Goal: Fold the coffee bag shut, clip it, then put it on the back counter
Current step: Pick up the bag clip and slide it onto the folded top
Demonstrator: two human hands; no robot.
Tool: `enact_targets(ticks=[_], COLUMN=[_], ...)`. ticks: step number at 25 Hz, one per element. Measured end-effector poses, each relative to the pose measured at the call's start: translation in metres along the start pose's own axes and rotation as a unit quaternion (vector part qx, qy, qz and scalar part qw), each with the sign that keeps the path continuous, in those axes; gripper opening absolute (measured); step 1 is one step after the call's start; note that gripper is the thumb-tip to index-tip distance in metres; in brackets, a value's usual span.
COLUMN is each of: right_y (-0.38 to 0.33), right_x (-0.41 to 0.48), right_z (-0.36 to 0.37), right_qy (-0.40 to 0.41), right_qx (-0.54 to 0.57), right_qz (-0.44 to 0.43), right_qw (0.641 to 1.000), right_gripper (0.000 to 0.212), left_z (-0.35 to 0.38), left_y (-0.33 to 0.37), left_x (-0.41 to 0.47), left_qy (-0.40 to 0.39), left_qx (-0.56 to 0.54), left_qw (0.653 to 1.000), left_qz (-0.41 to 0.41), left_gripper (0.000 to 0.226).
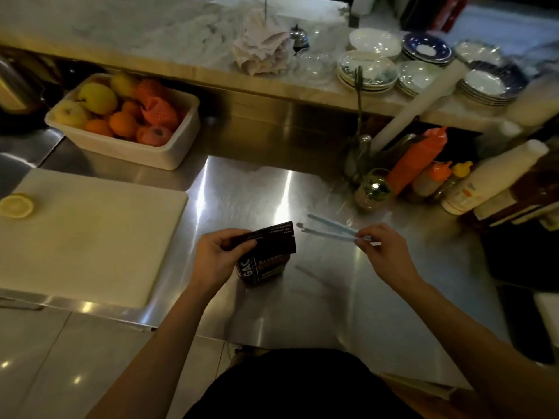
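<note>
A dark coffee bag (266,255) stands upright on the steel worktop (302,303) in front of me. Its top is folded over flat, and my left hand (219,255) pinches that fold at its left end. To the right, my right hand (384,249) holds a long pale-blue bag clip (331,229) by its hinged end. The clip's two arms are spread apart and point left toward the bag's top, a short gap away from it. The raised marble back counter (145,31) runs along the far side.
A white cutting board (90,237) with a lemon half (16,205) lies at the left. Behind it sits a white tub of fruit (121,116). Sauce bottles (423,164) and a jar crowd the right. Stacked plates (423,65) and crumpled paper (263,49) occupy the back counter.
</note>
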State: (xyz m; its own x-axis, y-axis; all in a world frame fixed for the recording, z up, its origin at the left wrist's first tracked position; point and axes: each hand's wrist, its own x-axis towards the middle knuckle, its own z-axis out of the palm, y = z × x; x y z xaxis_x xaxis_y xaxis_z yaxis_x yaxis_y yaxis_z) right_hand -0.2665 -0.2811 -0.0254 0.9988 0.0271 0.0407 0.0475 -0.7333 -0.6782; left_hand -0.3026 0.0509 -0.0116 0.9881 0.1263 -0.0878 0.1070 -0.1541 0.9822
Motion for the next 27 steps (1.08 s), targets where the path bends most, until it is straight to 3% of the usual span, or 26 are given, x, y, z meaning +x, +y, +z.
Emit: enact_targets(ticks=[7, 12, 19, 27], right_y=[0.017, 0.023, -0.004, -0.029], right_x=[-0.045, -0.047, -0.017, -0.003], right_z=[-0.069, -0.064, -0.028, -0.018], right_qy=[0.037, 0.028, -0.012, -0.084], right_qx=[0.024, 0.049, 0.091, 0.158], right_qz=[0.001, -0.005, -0.049, 0.008], right_qw=[0.999, 0.998, 0.995, 0.984], right_gripper=[0.011, 0.011, 0.009, 0.029], left_z=[0.067, 0.099, 0.098, 0.098], left_y=[0.022, 0.02, 0.011, -0.002], left_x=[0.033, 0.034, 0.028, 0.026], left_qy=[-0.156, -0.198, -0.162, -0.105], left_qx=[0.067, 0.059, 0.026, 0.028], left_qw=[0.984, 0.977, 0.986, 0.994], left_qz=[0.054, 0.04, -0.004, -0.011], left_gripper=[0.019, 0.02, 0.025, 0.033])
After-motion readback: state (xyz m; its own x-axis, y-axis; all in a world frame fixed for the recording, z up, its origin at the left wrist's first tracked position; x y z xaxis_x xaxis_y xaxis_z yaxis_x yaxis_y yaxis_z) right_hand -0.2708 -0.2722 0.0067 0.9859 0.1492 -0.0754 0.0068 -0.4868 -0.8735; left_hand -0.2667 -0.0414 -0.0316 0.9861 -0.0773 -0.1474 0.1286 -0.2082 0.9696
